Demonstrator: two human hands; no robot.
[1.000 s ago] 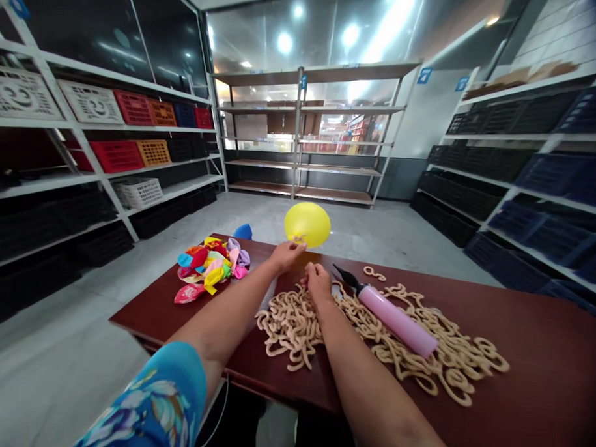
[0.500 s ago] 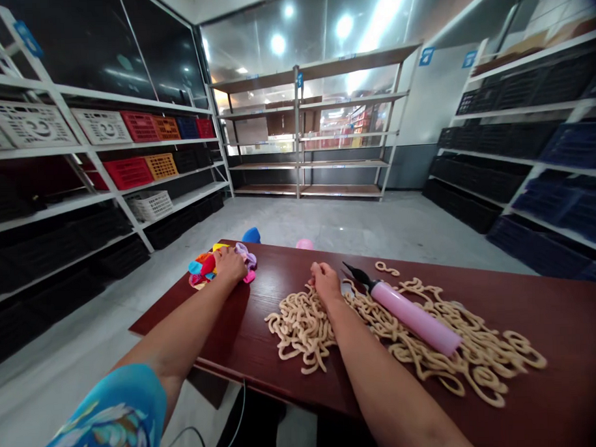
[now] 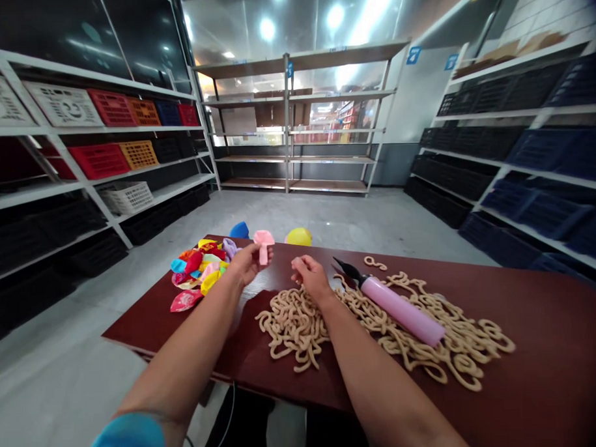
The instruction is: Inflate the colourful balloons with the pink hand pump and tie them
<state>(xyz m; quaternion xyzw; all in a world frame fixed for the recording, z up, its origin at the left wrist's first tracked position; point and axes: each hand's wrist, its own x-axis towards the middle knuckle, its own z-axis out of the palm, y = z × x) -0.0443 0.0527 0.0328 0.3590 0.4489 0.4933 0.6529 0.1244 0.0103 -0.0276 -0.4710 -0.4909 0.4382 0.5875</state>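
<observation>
Inflation is apparently being prepared: pink balloon (image 3: 263, 238) pinched by left hand (image 3: 248, 263), curled right hand's (image 3: 310, 275) grip unclear, balloon pump (image 3: 401, 310) presumably required next.

Left forearm (image 3: 185, 358) slanting in over near edge of worktop (image 3: 551, 345), left hand (image 3: 246, 264) above its far left part, thumb and fingers pinched. Right forearm (image 3: 376, 371) angled in across worktop; right hand (image 3: 310, 276) over its far middle, fingers curled, fingertip contact unclear. Hands apart, both bare.

Grey floor (image 3: 376, 228), tall shelving (image 3: 341, 54)
</observation>
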